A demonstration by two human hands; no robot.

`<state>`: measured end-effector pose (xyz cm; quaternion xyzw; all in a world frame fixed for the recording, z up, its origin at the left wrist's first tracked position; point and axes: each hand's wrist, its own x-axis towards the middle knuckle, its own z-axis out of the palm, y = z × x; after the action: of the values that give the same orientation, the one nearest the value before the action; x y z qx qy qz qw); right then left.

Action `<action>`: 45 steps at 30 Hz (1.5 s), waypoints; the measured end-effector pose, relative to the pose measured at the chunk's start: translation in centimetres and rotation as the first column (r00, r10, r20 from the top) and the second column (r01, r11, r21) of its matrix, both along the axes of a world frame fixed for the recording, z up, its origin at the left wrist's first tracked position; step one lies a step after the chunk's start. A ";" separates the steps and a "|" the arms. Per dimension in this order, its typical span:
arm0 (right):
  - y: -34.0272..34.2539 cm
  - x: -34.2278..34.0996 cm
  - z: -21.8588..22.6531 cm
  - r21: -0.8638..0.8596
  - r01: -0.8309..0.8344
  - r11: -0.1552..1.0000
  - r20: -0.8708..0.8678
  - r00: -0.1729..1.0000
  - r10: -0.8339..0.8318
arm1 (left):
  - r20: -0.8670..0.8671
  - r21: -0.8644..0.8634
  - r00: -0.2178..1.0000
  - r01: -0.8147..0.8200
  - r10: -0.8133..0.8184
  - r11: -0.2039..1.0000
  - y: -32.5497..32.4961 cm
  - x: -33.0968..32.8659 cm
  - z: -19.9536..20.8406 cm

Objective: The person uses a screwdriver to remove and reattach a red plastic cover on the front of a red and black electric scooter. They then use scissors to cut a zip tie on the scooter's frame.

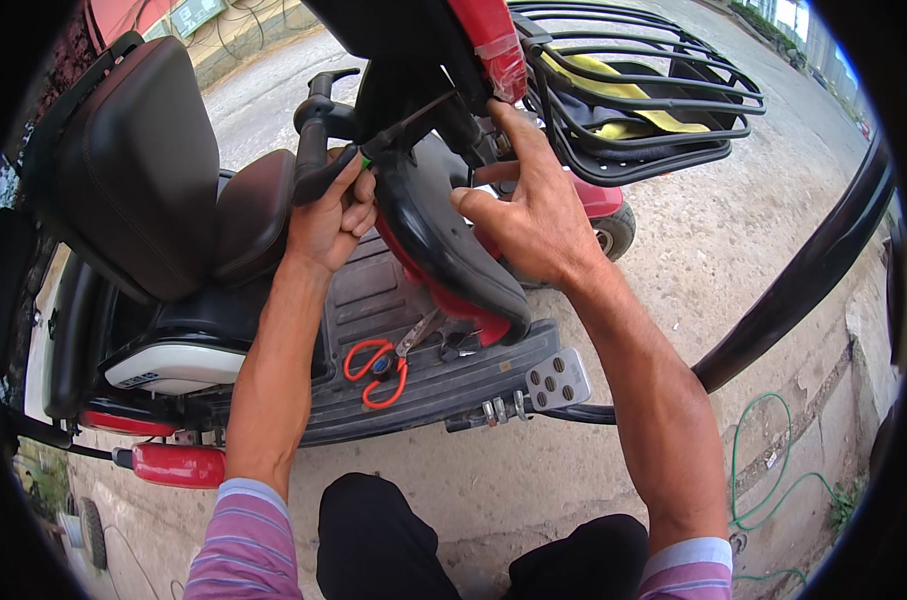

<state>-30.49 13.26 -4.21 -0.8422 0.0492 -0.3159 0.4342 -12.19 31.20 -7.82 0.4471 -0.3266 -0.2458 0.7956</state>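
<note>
My left hand [330, 222] is closed around what looks like a screwdriver, with a bit of green handle showing by the fingers and a long dark shaft [414, 122] slanting up and right toward the steering column. A black armrest or handlebar grip [314, 145] stands close beside that hand. My right hand [536, 215] has its thumb and fingers apart. Its index fingertip reaches up to the lower end of the red front housing [502, 70], where clear tape is stuck. Between my hands curves the black front cover [454, 235] of a red mobility scooter.
Orange-handled scissors [378, 372] lie on the ridged footboard [344, 290]. A black padded seat [139, 165] stands left. A black wire basket [644, 95] holding something yellow and black is at upper right. A metal pedal [559, 380] juts from the near edge. Green cord [739, 480] lies on the ground.
</note>
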 end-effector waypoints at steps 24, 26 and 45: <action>-1.2 2.0 0.8 -0.124 0.297 0.947 0.212 0.940 -0.267 | -0.013 0.070 0.990 0.139 -0.139 0.988 0.3 2.0 0.0; -1.8 2.0 0.7 -0.118 0.268 0.956 0.212 0.947 -0.239 | -0.046 0.049 0.984 0.177 -0.175 0.983 0.0 2.5 -0.1; -1.8 1.5 0.9 -0.020 0.152 0.988 0.138 0.979 -0.148 | -0.263 -0.159 0.965 -0.029 -0.014 0.987 -0.9 0.2 0.5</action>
<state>-29.01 11.49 -3.28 -0.8191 0.0780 -0.4050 0.3987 -12.00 30.31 -7.32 0.3458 -0.2351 -0.2729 0.8664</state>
